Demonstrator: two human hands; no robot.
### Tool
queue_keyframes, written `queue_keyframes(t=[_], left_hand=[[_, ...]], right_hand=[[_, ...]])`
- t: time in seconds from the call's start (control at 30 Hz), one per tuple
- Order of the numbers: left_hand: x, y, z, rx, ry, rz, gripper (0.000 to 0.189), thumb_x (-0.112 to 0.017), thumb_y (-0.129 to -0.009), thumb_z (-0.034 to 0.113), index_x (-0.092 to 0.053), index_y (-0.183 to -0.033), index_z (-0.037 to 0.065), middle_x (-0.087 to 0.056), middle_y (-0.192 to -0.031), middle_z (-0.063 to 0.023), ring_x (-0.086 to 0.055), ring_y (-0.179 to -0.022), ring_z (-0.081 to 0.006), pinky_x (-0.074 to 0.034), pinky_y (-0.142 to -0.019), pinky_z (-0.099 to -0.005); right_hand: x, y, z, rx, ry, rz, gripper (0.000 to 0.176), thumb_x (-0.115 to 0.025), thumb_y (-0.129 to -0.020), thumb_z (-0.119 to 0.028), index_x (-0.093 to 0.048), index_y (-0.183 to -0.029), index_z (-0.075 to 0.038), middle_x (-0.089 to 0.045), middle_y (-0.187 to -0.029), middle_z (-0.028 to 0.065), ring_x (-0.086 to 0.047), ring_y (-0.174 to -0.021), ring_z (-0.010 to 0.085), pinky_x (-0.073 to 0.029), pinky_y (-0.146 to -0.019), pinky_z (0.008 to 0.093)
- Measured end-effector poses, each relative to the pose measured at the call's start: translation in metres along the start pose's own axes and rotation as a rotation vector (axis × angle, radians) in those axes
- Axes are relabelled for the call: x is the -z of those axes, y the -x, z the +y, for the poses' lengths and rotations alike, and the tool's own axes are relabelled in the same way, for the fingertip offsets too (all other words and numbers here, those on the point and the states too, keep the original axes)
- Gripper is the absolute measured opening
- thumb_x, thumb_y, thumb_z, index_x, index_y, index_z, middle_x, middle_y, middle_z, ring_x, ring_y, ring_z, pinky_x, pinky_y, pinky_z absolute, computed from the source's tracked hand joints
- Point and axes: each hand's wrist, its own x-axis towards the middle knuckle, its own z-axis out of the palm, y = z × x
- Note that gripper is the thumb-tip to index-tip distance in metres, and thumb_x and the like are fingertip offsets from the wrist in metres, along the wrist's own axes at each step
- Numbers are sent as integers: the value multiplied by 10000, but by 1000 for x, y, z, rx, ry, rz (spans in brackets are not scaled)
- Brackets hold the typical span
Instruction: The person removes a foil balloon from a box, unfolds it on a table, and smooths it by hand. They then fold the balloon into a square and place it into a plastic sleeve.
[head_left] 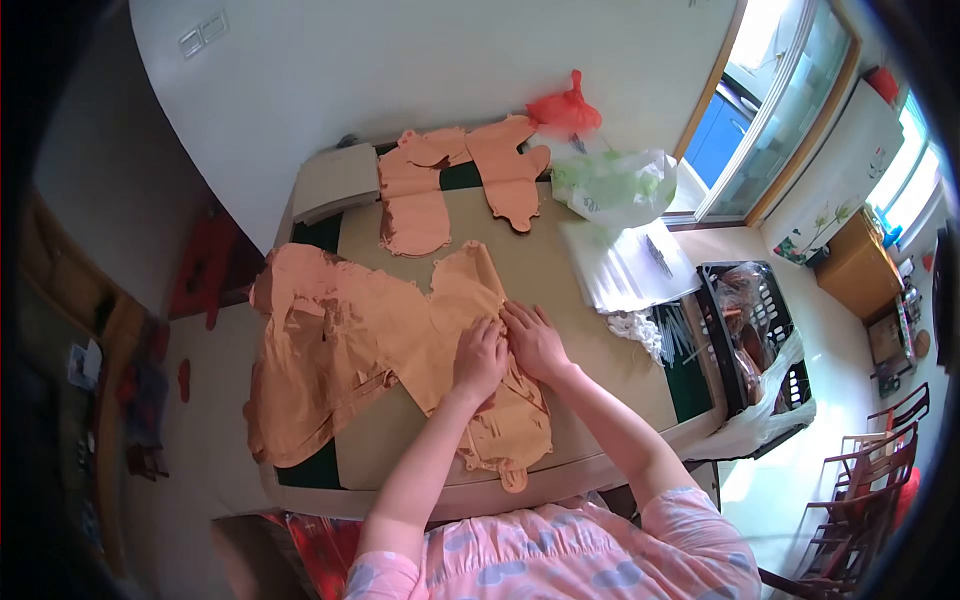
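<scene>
An orange cut fabric piece [470, 300] lies on the cardboard-covered table [590, 400] in front of me. My left hand [480, 358] presses down on it with the fingers curled. My right hand [535, 340] lies flat beside it on the same piece, fingers spread, and the two hands touch. A big heap of the same orange fabric [320, 350] spreads to the left of my hands. More orange cut pieces [460, 180] lie at the far end of the table.
A stack of clear plastic bags [625, 265] lies at the right of the table, a green-and-white bag [615, 185] and a red bag [565, 108] behind it. A black crate [745, 330] stands off the right edge, wooden chairs [880, 450] beyond.
</scene>
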Motion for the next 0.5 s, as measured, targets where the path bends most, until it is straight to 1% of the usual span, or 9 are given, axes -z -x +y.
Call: queue_keyframes(t=[0.1,0.2,0.3,0.4,0.5], left_hand=[[7,-23,-5,-164,-134,66,377,-535,-881,167,-553,-1217,-2,-544,-1288,-179,-451,-1268,-319,-321,-1082,-458],[3,-45,-19,-206,-255,-44,386,-534,-863,163,-553,-1212,0,-535,-1301,-163,-429,-1289,-313,-313,-1086,-462],[-1,-57,-28,-285,-351,-60,391,-549,-829,123,-570,-1205,18,-543,-1302,-144,-443,-1277,-302,-324,-1081,-465],[5,-61,-25,-312,-383,-165,377,-505,-855,146,-556,-1206,19,-536,-1295,-122,-432,-1275,-276,-298,-1097,-456],[0,-65,-34,-373,-400,-102,371,-507,-849,143,-558,-1197,26,-555,-1255,-112,-461,-1236,-261,-316,-1079,-454]], right_hand=[[-1,2,-2,-3,7,-9,438,-522,-846,-115,-504,-1277,-34,-493,-1362,131,-427,-1298,281,-323,-1084,473],[-4,1,2,4,20,-14,431,-521,-846,-112,-506,-1270,-35,-493,-1360,129,-431,-1291,282,-327,-1079,476],[-4,1,3,2,13,-19,423,-518,-847,-109,-507,-1263,-35,-491,-1361,129,-430,-1290,283,-326,-1077,482],[-2,1,2,7,17,-17,416,-517,-852,-110,-506,-1261,-32,-487,-1363,131,-426,-1292,284,-327,-1076,483],[1,0,0,9,13,-9,409,-517,-859,-114,-506,-1259,-26,-483,-1364,135,-421,-1295,287,-326,-1076,483]])
